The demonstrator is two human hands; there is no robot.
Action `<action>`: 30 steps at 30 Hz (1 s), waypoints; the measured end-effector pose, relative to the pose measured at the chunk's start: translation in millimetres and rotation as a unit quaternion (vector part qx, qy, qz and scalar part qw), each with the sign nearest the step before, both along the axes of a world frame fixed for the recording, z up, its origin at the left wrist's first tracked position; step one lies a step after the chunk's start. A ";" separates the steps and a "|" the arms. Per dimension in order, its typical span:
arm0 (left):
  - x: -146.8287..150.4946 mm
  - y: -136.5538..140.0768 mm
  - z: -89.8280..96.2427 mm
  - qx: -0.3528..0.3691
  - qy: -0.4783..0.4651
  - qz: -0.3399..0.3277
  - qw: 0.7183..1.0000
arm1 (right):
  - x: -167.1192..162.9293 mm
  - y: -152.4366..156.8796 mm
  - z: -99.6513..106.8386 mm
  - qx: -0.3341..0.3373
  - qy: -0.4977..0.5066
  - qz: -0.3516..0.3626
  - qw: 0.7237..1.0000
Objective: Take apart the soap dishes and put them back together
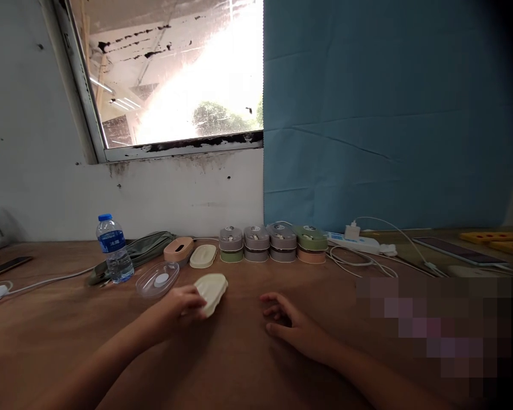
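My left hand (188, 303) pinches the near left edge of a cream, rounded-rectangular plastic lid (215, 290), which is tilted above the table. My right hand (284, 319) is apart from it to the right, low over the wood, with its fingers loosely curved, thumb apart, and nothing in them. Beyond the held lid lies a second cream lid (203, 256). Beside that stands a peach box (178, 249) with a dark slot on top. A clear plastic cover (154, 280) with a white round patch rests left of my left hand.
Several stacked lunch boxes (256, 245) in grey and green line the wall. A water bottle (113, 250) stands before a dark green bag (149, 246). To the right are a power strip (354, 242), loose cables (363, 261) and a phone (457, 250). Another phone (6, 267) lies far left.
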State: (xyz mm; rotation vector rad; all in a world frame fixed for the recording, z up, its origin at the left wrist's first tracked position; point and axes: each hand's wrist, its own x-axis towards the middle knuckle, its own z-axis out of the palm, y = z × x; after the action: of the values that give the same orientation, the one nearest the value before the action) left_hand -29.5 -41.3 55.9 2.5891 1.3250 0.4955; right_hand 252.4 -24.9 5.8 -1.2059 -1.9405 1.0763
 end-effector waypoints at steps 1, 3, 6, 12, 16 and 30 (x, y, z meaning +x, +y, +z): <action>-0.8 10.6 -0.5 0.033 -0.007 0.024 0.999 | 0.0 0.2 -0.4 0.001 0.002 -0.001 1.000; -1.8 36.1 -3.3 0.096 -0.012 0.073 0.993 | 0.0 0.4 -1.0 0.004 0.003 -0.002 1.000; -1.7 78.0 -10.6 0.162 0.002 0.123 0.979 | 0.1 -0.3 -0.9 0.006 -0.002 -0.004 1.000; 4.1 141.7 -31.5 0.194 0.010 0.169 0.966 | -0.4 -2.5 0.4 0.013 0.003 -0.002 1.000; 6.9 162.9 -50.3 0.199 0.025 0.180 0.963 | -0.6 -2.8 1.0 0.018 0.006 -0.002 1.000; -3.8 172.8 -63.9 0.187 0.057 0.172 0.966 | 0.3 -0.2 1.4 0.018 0.001 0.001 1.000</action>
State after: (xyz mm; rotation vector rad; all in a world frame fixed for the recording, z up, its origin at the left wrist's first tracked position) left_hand -33.4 131.5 -8.0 2.7153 1.9017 0.7215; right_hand 252.7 -25.1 7.2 -1.1834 -1.9510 1.0391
